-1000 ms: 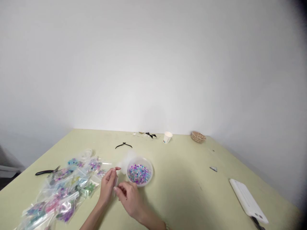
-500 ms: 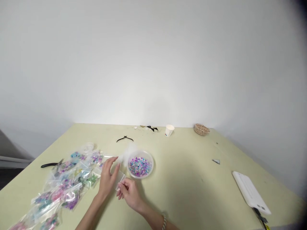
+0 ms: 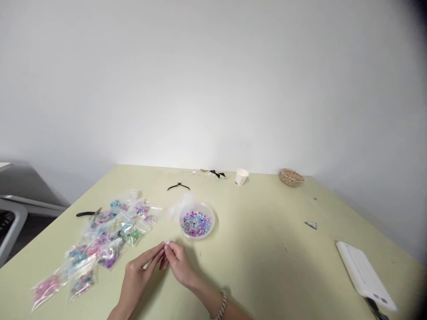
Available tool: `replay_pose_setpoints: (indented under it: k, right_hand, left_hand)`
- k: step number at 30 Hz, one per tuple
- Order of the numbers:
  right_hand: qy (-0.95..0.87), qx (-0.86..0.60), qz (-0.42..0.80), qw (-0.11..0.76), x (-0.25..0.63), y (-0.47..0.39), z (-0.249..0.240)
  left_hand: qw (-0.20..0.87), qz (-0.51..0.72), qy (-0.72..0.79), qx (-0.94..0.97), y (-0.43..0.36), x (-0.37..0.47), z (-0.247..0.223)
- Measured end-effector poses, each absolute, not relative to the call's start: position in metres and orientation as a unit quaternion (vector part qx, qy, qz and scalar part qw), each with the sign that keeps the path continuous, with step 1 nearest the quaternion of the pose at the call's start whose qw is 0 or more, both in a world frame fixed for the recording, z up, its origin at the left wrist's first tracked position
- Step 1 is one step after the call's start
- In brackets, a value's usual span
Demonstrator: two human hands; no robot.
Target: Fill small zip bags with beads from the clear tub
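My left hand (image 3: 140,269) and my right hand (image 3: 181,265) meet at the fingertips over the near part of the table. Both are closed in a pinch on a small clear plastic bag (image 3: 167,242); only a pale bit of it shows between the fingers. Just beyond them stands a round clear bowl (image 3: 214,221) holding purple, blue and pink beads (image 3: 196,223). A crumpled heap of clear bags (image 3: 178,208) touches its left side. Left of my hands lie several filled zip bags (image 3: 110,258) with coloured beads in them.
Black-handled pliers (image 3: 87,214) lie by the filled bags, and a second pair (image 3: 179,185) lies farther back. Along the wall are black scraps (image 3: 218,174), a paper cup (image 3: 242,177) and a tub of brownish bits (image 3: 292,178). A white device (image 3: 365,273) with a cable lies at right.
My left hand has gone from spread fingers to a pinch beside my right hand. The clear bag, stretched between my hands before, is now mostly hidden. The view has shifted slightly left.
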State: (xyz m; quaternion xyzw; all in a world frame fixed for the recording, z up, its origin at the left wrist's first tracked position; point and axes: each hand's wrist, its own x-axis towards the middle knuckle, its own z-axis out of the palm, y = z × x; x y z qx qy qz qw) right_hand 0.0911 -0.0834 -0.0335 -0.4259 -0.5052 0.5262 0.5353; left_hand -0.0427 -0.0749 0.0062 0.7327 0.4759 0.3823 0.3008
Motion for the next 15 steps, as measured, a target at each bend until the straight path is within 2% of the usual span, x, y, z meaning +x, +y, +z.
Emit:
replay_pose_setpoints:
  k: [7, 12, 15]
  right_hand:
    - [-0.536, -0.393, 0.517, 0.539, 0.096, -0.09, -0.018]
    - [-0.537, -0.379, 0.526, 0.54, 0.101, -0.089, -0.013]
    - [-0.528, -0.386, 0.525, 0.545, 0.102, -0.088, -0.015]
  left_hand:
    - [0.346, 0.328, 0.498, 0.725, -0.071, -0.048, 0.039]
    - [0.42, 0.281, 0.442, 0.741, -0.069, -0.047, 0.053]
    - [0.425, 0.251, 0.41, 0.767, -0.067, -0.046, 0.056]
